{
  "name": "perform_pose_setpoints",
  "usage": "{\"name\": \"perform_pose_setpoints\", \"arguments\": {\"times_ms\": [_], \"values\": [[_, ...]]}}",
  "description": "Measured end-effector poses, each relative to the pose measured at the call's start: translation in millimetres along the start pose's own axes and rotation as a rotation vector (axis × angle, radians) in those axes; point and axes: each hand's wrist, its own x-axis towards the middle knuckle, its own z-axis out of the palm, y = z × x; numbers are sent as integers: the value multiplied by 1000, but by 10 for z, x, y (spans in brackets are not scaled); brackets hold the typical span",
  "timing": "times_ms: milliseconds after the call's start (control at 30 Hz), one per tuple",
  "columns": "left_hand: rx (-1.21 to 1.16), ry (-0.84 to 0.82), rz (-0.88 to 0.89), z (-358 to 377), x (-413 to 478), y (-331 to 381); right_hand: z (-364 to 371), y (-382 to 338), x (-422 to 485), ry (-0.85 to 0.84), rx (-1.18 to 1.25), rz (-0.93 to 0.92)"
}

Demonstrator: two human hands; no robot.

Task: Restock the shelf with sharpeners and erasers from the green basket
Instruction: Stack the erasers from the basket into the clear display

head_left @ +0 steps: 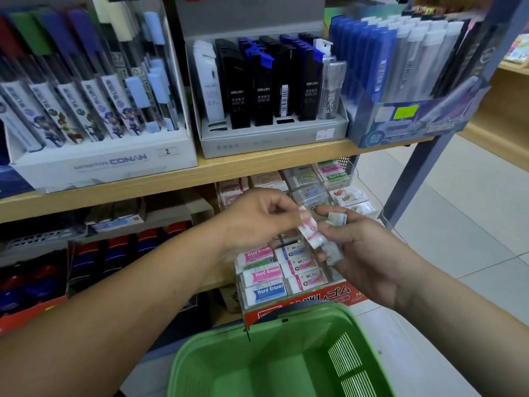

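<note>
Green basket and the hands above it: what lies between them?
Head view: the eraser display, its rows of wrapped erasers and red front panel, lies between the green basket and the left hand and right hand, both holding loose erasers.

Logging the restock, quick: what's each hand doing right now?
Left hand: pinching a pink-striped eraser.
Right hand: holding several small erasers.

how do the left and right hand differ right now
The left hand pinches one pink-striped eraser; the right hand grips a few erasers. The left hand is over the display; the right hand is nearer the shelf post. Both hover above the green basket.
</note>
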Motion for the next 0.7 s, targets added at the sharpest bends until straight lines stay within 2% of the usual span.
{"name": "perform_pose_setpoints", "arguments": {"times_ms": [67,133,333,433,567,700], "values": [[-89,16,-78,-97,42,3,3,-13,10,44,-5,-16],[-78,54,-115,-175,103,-18,9,-31,9,73,-22,-34],[441,46,-6,-151,203,-137,26,-45,-3,118,32,-46],[482,95,-21,-116,294,-200,30,-33,-30,102,80,-11],[645,49,31,-79,323,-261,31,-25,-33,119,-3,11],[702,7,45,-87,282,-219,30,-28,-9,134,-47,-10]]}}
